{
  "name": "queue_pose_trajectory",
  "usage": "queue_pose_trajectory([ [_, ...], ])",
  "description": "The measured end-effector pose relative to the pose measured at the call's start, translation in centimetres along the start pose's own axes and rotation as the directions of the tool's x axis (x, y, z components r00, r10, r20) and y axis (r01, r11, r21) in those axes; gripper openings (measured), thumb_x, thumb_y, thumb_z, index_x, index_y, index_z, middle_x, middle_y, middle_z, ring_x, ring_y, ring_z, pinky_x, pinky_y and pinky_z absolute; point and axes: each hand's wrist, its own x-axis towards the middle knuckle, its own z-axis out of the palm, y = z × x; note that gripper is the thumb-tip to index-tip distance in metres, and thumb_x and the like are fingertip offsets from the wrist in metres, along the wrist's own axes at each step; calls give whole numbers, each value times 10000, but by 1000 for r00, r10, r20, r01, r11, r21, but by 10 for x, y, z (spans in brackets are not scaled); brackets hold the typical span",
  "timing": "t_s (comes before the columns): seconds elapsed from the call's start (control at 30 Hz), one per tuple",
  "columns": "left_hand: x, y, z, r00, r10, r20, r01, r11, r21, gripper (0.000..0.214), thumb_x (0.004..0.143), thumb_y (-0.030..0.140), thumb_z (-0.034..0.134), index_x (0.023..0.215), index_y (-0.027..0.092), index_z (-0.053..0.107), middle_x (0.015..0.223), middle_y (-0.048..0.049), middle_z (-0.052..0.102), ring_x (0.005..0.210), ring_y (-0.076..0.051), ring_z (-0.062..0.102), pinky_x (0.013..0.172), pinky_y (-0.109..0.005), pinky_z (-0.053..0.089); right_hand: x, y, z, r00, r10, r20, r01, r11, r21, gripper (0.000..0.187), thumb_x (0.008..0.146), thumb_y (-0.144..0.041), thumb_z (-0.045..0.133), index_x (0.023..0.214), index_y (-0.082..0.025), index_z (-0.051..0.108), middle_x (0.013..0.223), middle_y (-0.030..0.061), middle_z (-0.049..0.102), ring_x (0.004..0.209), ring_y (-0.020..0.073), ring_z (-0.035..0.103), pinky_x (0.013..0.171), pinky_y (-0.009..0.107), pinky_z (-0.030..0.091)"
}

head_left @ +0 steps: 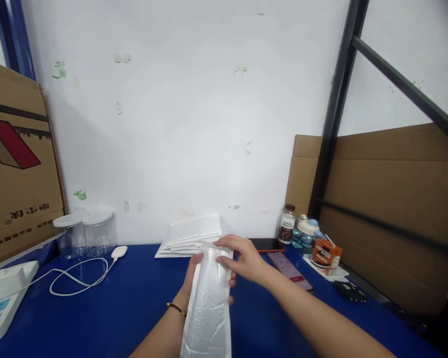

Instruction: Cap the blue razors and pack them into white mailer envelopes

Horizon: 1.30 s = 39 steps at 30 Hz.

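A long white padded mailer is held up over the blue table, its far end pointing toward the wall. My left hand wraps round it from the left and beneath, with fingertips showing past its right edge. A dark cord bracelet circles the left wrist. At the far end, my right hand pinches the mailer between thumb and fingers near its top edge. Behind the hands lies a stack of flat white mailers against the wall.
Two clear lidded jars and a white charger cable are on the left, near a power strip. Phones, a brown-capped bottle, a teal bottle and an orange drink carton line the right side.
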Motion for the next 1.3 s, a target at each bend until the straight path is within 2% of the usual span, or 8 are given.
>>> queue_pose_trajectory([
  [0.13, 3, 4, 3, 970, -6, -243, 54, 980, 191, 662, 714, 586, 519, 1053, 20, 580, 1001, -201, 630, 967, -331, 568, 847, -446, 412, 1, 19, 1, 969, 232, -87, -231, 973, 19, 133, 753, -219, 605, 858, -193, 682, 806, 30, 668, 754, 159, 607, 696, 273, 476],
  [0.33, 5, 16, -15, 813, 364, -455, -87, 848, 523, 349, 714, 275, 691, 1006, 109, 594, 855, -98, 684, 766, -202, 644, 749, -291, 465, -8, 41, -5, 972, 233, -41, -223, 960, 172, 190, 772, -282, 601, 907, -178, 685, 910, 70, 642, 860, 183, 587, 796, 328, 449],
  [0.53, 8, 9, -35, 800, 181, -573, 90, 907, 411, 249, 740, 317, 665, 870, 113, 604, 593, -12, 614, 435, -94, 528, 449, -200, 397, -22, 32, -18, 961, 71, 269, -164, 925, 343, 488, 639, -331, 749, 1091, -204, 617, 1077, 84, 599, 1007, 215, 533, 862, 348, 419],
  [0.67, 14, -9, -31, 839, -77, -538, 210, 959, 191, 162, 766, 249, 625, 854, 115, 602, 583, 5, 589, 450, -72, 538, 454, -169, 397, -29, 33, -15, 966, 148, 212, -203, 941, 269, 230, 803, -376, 586, 870, -175, 676, 945, 66, 632, 959, 206, 541, 867, 347, 407],
  [0.8, 8, -18, -18, 924, -172, -343, 231, 963, 138, 291, 804, 263, 571, 1026, 76, 594, 949, -129, 657, 881, -212, 637, 773, -312, 485, -44, 46, -18, 937, 348, 39, -348, 913, 213, 303, 857, -422, 477, 828, -156, 621, 766, 22, 601, 718, 160, 542, 655, 266, 435],
  [0.97, 10, -17, -18, 934, -163, -317, 217, 965, 144, 505, 810, 478, 520, 1094, 64, 568, 1086, -172, 623, 986, -272, 598, 819, -374, 466, -64, 90, -68, 813, 521, -259, -474, 852, 223, 346, 782, -480, 546, 873, -154, 618, 748, 35, 623, 675, 174, 546, 579, 249, 433],
  [1.1, 17, -17, -29, 938, -112, -328, 174, 970, 168, 617, 804, 619, 421, 1111, 98, 545, 1113, -187, 603, 1013, -284, 590, 834, -398, 452, -72, 140, -107, 645, 667, -371, -584, 745, 323, 461, 717, -513, 576, 985, -139, 602, 660, 37, 624, 481, 153, 509, 409, 243, 383],
  [1.3, 19, -21, -44, 846, -82, -527, 221, 953, 206, 438, 810, 485, 519, 1049, 119, 550, 1072, -155, 626, 948, -237, 622, 822, -346, 456, -75, 202, -99, 472, 801, -368, -875, 477, -84, 279, 789, -316, 464, 834, -106, 642, 591, 76, 621, 418, 167, 531, 383, 263, 393],
])
